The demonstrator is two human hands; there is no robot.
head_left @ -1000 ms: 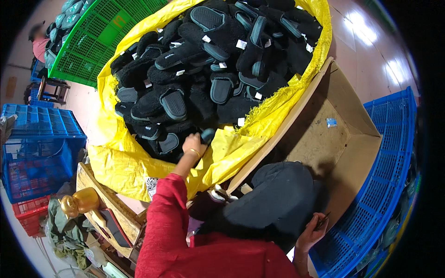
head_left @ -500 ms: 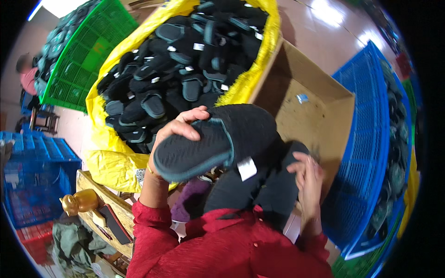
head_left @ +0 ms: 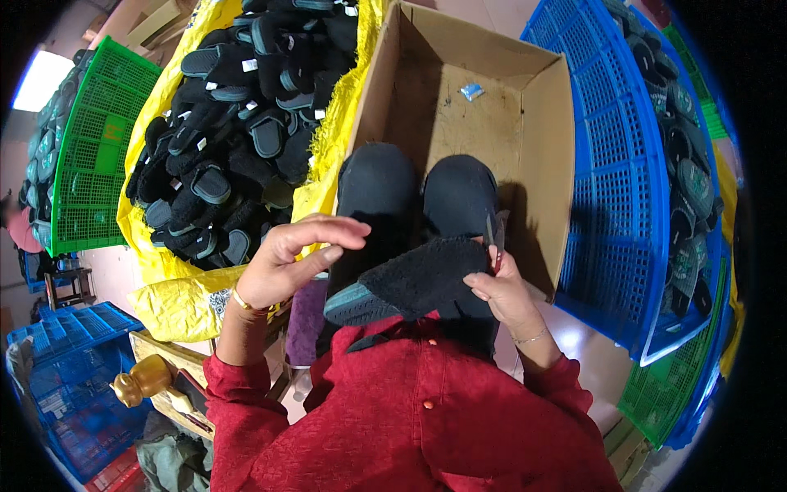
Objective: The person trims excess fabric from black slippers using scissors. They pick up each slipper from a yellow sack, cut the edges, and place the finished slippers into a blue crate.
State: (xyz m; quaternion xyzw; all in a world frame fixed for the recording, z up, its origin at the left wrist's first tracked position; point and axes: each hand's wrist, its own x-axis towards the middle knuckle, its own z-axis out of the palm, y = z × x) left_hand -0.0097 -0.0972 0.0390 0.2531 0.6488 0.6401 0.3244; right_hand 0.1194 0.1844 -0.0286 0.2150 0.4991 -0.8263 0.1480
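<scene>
A fuzzy black slipper (head_left: 426, 279) with a grey-green edged sole lies across my lap, its toe pointing right. My left hand (head_left: 297, 256) hovers left of it, thumb and fingers stretched apart and holding nothing. At the slipper's toe, my right hand (head_left: 507, 289) is closed around small snips (head_left: 494, 238) with dark pointed blades and a bit of red, blades pointing up. Whether those fingers also grip the slipper's toe I cannot tell.
A yellow sack (head_left: 328, 156) full of black slippers stands ahead left. Beyond my knees is an open cardboard box (head_left: 484, 123) with a small blue-white packet inside. Blue crates (head_left: 611, 189) of slippers stand right, a green crate (head_left: 102, 152) far left. A wooden bench (head_left: 168, 348) holds a golden figurine (head_left: 143, 380).
My left hand has let go of the slipper, which has come down onto my lap. My right hand has moved to its toe. The white tag is out of sight, and the view has shifted.
</scene>
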